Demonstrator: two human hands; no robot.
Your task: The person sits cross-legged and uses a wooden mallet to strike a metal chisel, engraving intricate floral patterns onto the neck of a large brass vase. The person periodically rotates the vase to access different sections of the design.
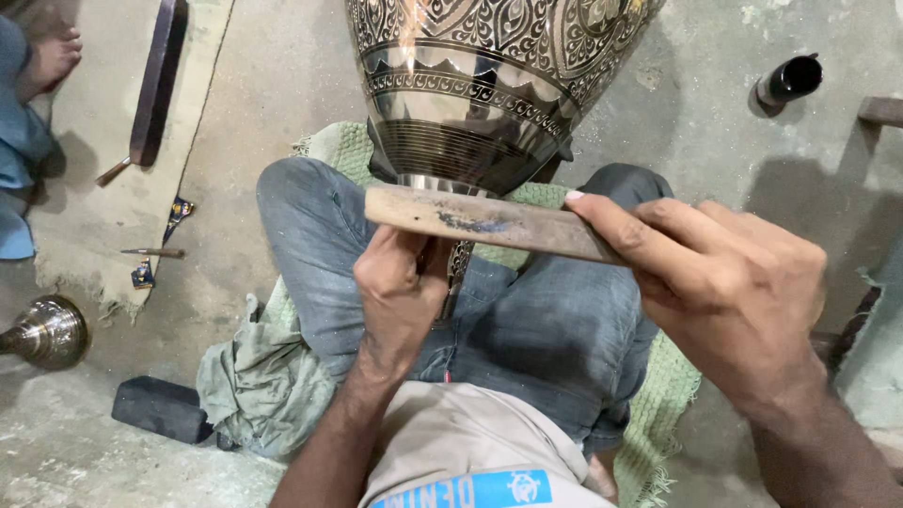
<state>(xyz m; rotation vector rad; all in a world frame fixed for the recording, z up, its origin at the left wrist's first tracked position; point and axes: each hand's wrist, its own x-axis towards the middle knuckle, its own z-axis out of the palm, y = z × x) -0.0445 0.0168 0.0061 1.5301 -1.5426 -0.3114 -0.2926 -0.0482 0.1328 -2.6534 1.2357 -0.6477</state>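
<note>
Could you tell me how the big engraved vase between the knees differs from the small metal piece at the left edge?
The engraved vase is far larger and fills the top centre; the small metal piece is small and sits at the left edge. The vase stands between the knees, beside the left hand and the wooden stick held by the right hand; the small piece lies untouched on the floor. Both are shiny metal.

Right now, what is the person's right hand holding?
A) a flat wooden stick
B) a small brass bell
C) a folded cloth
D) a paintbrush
A: the right hand grips one end of a flat wooden stick that lies across the narrow base of the engraved metal vase, while the left hand is closed just beneath it.
</note>
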